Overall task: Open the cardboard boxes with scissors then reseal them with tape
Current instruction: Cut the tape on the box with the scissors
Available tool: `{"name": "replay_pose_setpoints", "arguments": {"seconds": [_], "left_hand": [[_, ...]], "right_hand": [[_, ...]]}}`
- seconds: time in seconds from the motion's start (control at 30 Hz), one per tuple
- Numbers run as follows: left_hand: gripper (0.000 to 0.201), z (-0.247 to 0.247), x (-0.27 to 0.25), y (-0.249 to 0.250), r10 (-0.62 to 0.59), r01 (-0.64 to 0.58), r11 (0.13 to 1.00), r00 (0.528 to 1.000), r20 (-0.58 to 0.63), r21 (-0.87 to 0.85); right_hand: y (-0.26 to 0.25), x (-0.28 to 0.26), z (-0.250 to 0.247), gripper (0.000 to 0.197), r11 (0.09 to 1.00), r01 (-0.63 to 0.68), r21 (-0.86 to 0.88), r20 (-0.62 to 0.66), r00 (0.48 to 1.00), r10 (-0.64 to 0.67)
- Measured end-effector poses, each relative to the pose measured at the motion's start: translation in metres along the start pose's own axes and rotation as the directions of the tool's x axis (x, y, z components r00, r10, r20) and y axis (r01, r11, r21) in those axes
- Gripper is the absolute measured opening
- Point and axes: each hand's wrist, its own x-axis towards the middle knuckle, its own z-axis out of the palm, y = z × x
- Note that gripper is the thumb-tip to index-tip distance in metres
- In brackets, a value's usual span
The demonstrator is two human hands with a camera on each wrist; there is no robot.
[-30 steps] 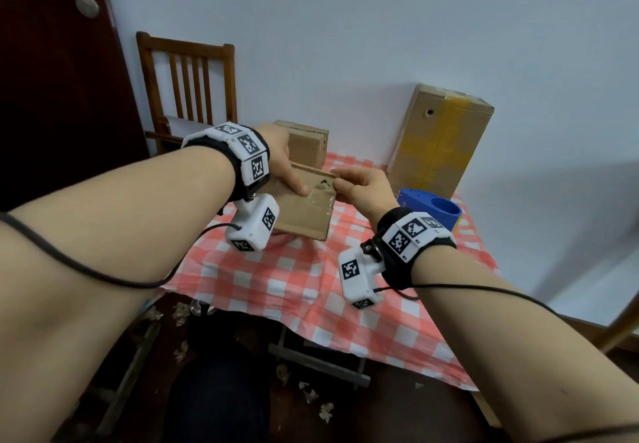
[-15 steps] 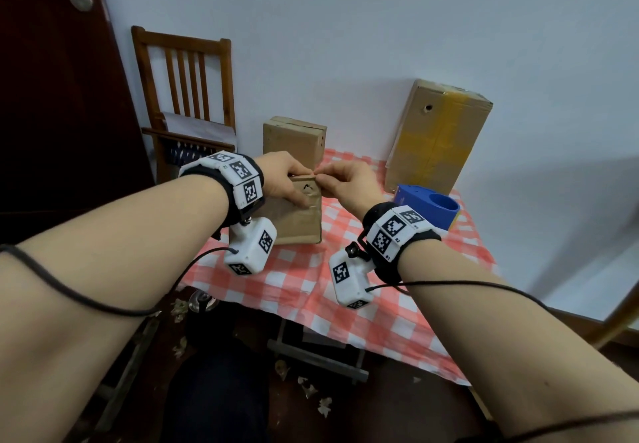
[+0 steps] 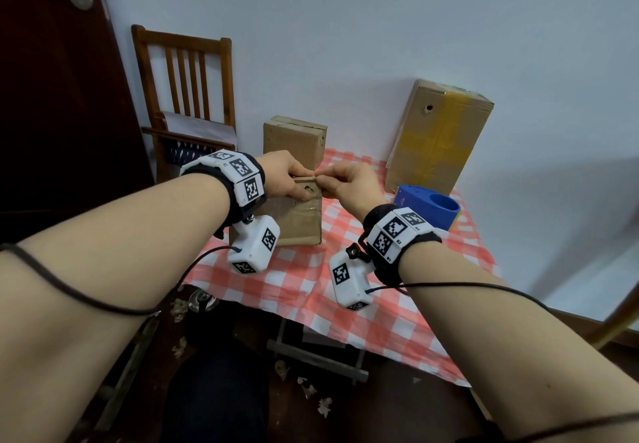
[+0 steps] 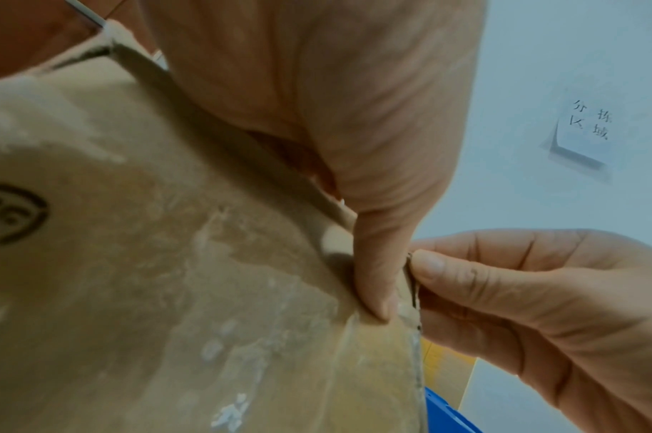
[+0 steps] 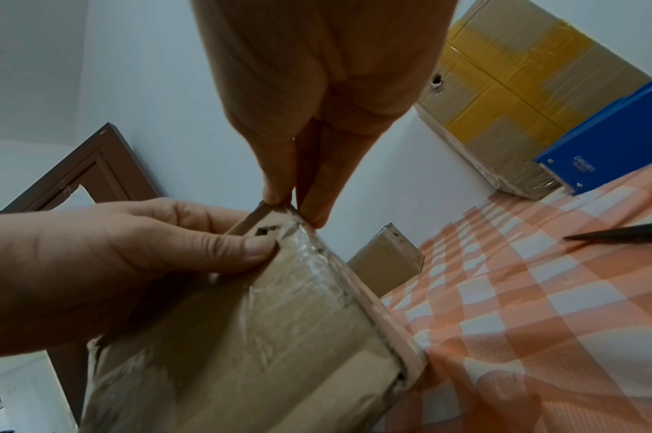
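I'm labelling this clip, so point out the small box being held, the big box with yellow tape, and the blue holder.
small box (image 3: 297, 224): head view, front face.
big box (image 3: 439, 138): head view, yellow-taped front.
blue holder (image 3: 413, 197): head view, left side wall.

A small cardboard box (image 3: 297, 216) stands upright on the table (image 3: 387, 321) near its left edge, with the left hand (image 3: 287, 174) and right hand (image 3: 345, 183) meeting at its top right corner. Behind it stands a second box (image 3: 294, 138) — far right, a larger box (image 3: 439, 138) leans against the wall (image 3: 345, 27). A tape dispenser (image 3: 428, 205) sits just before that box. A chair (image 3: 186, 96) stands left of the table, behind it.
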Motion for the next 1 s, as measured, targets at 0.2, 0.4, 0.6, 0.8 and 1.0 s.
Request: {"name": "replay_pose_setpoints", "arguments": {"seconds": [0.2,0.4,0.6,0.8,1.0], "left_hand": [[0.043,-0.001,-0.002,0.003,-0.002,0.002,1.000,1.000,0.001,0.005],[0.045,-0.001,-0.004,0.004,-0.044,0.044,0.999,0.999,-0.002,-0.008],[0.049,-0.004,-0.007,0.005,-0.111,0.111,0.994,0.994,0.003,-0.020],[0.072,-0.024,-0.009,0.015,-0.104,0.101,0.991,0.994,-0.036,-0.089],[0.100,-0.032,-0.013,0.021,-0.045,0.046,0.999,0.998,-0.037,0.020]], "right_hand": [[-0.001,-0.002,0.000,0.015,0.999,-0.036,0.013,0.006,0.999,0.036],[0.013,-0.012,0.001,0.091,0.880,-0.470,-0.070,0.271,0.840,0.471],[0.018,-0.023,0.010,0.028,0.801,-0.577,0.163,0.425,0.773,0.471],[0.005,-0.006,-0.005,0.034,0.844,-0.399,0.359,0.045,0.910,0.411],[-0.010,0.004,-0.019,0.036,0.946,-0.246,0.213,-0.057,0.963,0.264]]}}
